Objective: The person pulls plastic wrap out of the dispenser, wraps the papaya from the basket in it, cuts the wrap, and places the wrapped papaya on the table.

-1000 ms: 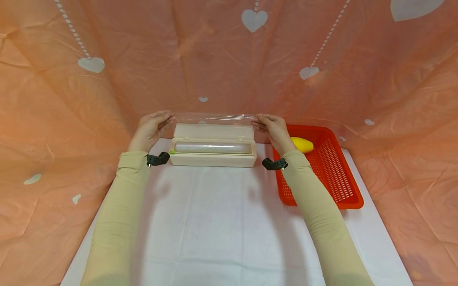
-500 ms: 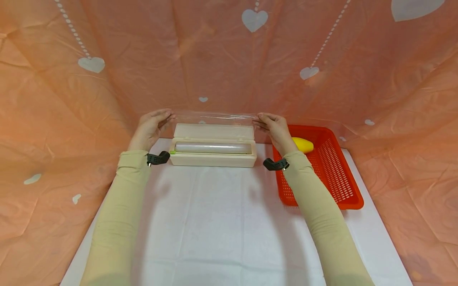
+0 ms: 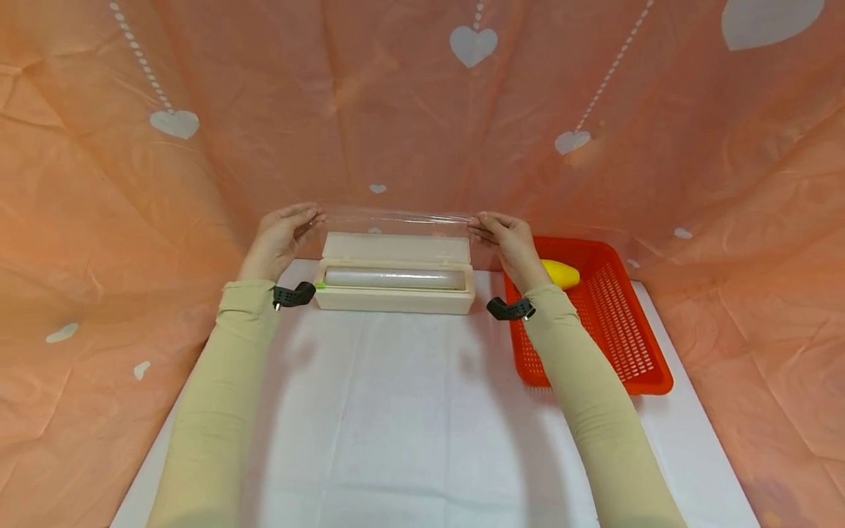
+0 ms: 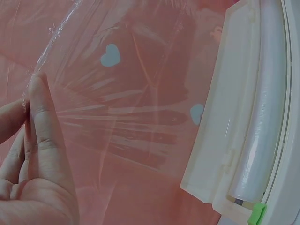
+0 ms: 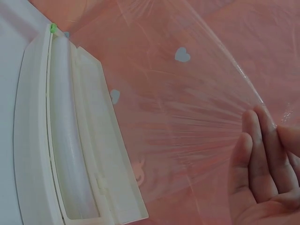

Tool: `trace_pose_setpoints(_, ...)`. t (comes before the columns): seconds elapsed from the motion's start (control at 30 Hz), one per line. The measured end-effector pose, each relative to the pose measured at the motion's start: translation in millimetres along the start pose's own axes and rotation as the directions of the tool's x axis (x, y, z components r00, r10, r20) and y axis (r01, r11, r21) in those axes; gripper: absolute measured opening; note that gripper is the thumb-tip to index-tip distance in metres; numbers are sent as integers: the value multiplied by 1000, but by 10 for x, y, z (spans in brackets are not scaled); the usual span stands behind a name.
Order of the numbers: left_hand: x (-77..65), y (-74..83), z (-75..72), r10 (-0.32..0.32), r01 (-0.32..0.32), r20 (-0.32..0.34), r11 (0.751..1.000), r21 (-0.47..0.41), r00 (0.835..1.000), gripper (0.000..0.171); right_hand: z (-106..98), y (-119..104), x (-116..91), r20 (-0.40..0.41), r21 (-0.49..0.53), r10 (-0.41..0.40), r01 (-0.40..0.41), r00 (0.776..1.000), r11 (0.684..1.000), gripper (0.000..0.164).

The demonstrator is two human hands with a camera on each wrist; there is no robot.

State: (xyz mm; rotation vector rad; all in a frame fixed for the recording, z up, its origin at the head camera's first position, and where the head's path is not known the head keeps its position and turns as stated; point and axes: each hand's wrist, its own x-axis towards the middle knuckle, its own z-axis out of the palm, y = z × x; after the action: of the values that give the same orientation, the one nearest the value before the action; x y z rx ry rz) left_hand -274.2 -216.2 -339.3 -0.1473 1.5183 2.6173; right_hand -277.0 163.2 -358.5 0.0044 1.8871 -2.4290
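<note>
A clear sheet of cling film (image 3: 403, 218) stretches between my two hands, above and behind the dispenser box. My left hand (image 3: 279, 236) pinches one corner of its edge between thumb and fingers. At the other corner, my right hand (image 3: 507, 240) pinches the same edge. The white cling film dispenser (image 3: 396, 301) stands on the table with its lid (image 3: 396, 248) tipped back. Inside lies the film roll (image 3: 396, 278), and a green slide cutter (image 4: 257, 214) sits at its left end. In both wrist views, creases in the film fan out from the pinching fingertips.
A red perforated basket (image 3: 617, 315) stands on the right, partly under my right forearm, with a yellow rounded object (image 3: 561, 274) in it. The white table (image 3: 396, 411) ends against a peach curtain (image 3: 396, 110) with hearts, behind and at the sides.
Both hands keep their hold on the film and stay in nearly the same place. The head view has tilted slightly, so the box and basket appear a little lower.
</note>
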Motion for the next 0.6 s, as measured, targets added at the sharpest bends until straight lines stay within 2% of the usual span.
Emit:
trace_pose_setpoints(0.3, 21, 16, 31, 1, -2, -6, 1000, -11, 1000, 19, 0, -17, 15, -8, 42, -16, 16, 1000, 999, 42)
trace_pose_setpoints(0.6, 23, 10, -1, 14, -14, -5, 1000, 22, 1000, 20, 22, -36, 24, -6, 15, -6, 6, 1000, 1000, 35)
